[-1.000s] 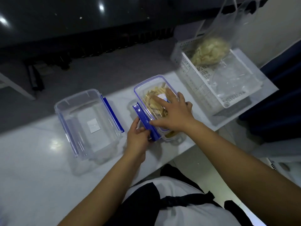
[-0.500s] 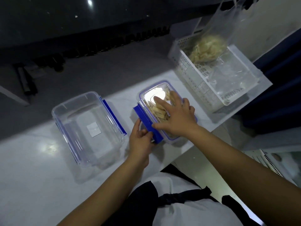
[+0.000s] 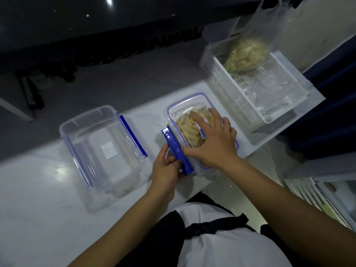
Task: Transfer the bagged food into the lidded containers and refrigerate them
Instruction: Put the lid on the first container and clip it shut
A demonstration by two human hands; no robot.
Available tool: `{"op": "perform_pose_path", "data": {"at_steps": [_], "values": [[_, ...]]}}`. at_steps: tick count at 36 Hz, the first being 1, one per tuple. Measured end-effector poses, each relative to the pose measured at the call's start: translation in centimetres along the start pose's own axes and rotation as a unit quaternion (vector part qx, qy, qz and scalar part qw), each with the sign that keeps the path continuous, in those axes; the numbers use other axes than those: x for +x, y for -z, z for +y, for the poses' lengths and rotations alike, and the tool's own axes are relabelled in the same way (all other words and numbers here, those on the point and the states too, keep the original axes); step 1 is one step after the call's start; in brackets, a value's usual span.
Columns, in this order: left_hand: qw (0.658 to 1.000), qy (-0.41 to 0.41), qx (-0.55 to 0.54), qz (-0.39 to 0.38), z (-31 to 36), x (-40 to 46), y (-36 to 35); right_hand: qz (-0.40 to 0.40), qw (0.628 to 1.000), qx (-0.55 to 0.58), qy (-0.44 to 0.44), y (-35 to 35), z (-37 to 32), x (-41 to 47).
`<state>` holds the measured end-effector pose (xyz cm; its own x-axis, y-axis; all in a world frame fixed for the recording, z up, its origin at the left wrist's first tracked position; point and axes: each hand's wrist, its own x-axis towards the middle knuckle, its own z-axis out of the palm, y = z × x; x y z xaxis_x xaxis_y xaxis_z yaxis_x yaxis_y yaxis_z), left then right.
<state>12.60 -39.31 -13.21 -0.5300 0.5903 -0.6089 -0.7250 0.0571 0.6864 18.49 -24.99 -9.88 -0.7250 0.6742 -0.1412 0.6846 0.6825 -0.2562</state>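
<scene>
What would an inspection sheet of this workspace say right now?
Surface: white counter, glossy.
Job's things: filled box with lid on, blue clip not yet down; empty box, open; bagged food in white basket.
Clutter: nothing seen.
Hands: left hand grips the clip; right hand presses flat on the lid.
Cables: nothing seen.
Surroundings: dark floor beyond the counter; white slatted rack at lower right.
</scene>
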Motion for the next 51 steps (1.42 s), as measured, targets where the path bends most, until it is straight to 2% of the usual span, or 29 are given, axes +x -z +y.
{"op": "perform_pose_path", "data": {"at_steps": [11,19,25,30,43,48,51], "values": [[0.998,0.035,-0.022,0.05,-0.1,1.0,0.1,0.017,0.993,0.105,-0.048,3.7,6.0,-4.6],[0.996,0.029,-0.076,0.033,-0.6,2.1,-1.0,-0.035,0.996,0.076,-0.026,4.9,7.2,-7.3],[0.997,0.027,-0.068,0.029,-0.9,2.4,-1.3,-0.084,0.996,-0.012,-0.013,2.6,5.5,-5.2],[0.997,0.022,-0.063,0.038,-0.4,2.4,-1.2,-0.08,0.997,-0.02,-0.01,2.2,4.7,-3.7],[0.995,0.028,-0.087,0.032,-0.4,2.7,-1.1,-0.114,0.992,-0.055,-0.001,4.3,6.0,-6.8],[0.996,0.027,-0.083,0.029,-0.5,2.6,-0.9,-0.09,0.995,-0.038,-0.002,5.3,5.8,-6.7],[0.996,0.026,-0.083,0.028,-0.5,2.6,-0.9,-0.11,0.993,-0.049,0.008,5.4,6.2,-7.3]]}}
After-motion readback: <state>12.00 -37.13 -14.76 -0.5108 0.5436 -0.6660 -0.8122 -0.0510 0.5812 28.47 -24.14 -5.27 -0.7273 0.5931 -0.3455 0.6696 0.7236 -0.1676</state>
